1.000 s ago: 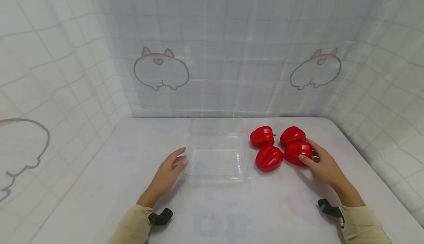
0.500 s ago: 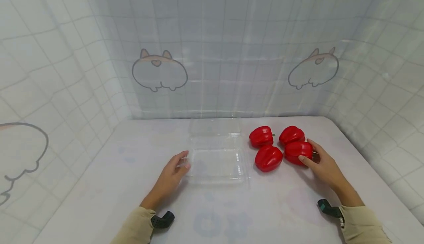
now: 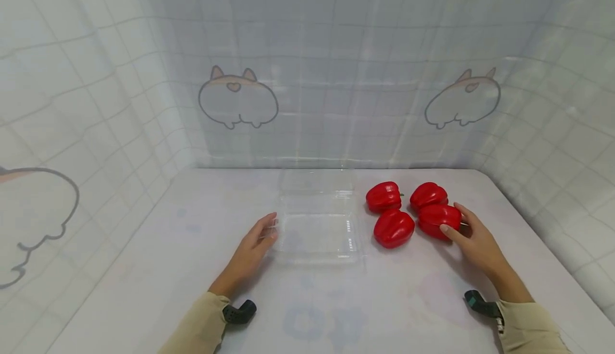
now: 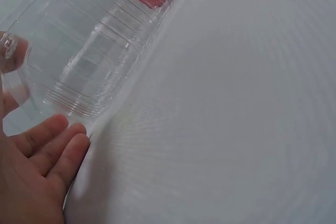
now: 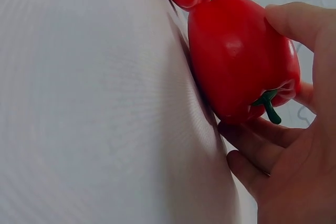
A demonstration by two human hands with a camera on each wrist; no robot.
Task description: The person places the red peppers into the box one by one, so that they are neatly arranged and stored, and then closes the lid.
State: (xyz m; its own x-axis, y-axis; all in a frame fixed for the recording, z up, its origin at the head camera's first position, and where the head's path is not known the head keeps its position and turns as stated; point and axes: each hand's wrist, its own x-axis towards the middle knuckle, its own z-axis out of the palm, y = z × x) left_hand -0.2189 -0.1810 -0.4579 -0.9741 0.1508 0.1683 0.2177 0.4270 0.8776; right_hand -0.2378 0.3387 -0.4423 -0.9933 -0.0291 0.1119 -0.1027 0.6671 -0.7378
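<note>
Beside the left edge of an opened clear plastic clamshell container (image 3: 314,234), my left hand (image 3: 250,250) holds its rim between thumb and index finger. In the left wrist view, the other fingers (image 4: 68,156) lie loosely at the container's (image 4: 79,51) corner. My right hand (image 3: 475,242) grips a red bell pepper (image 3: 439,221), thumb on one side and fingers round the other. That pepper (image 5: 241,61) lies on the table with its green stem toward the palm. A red pepper (image 3: 428,196) sits behind it, and another (image 3: 394,229) to its left.
One more red pepper (image 3: 384,197) lies at the back, between the container and the others. The container's lid (image 3: 316,181) lies folded back toward the rear wall (image 3: 317,103). Printed sheeting walls in the white table (image 3: 326,311) on the left, right and back.
My left hand has moved slightly right and come onto the container's edge. The right hand stays at the same pepper, which has barely moved. The head view has shifted a little.
</note>
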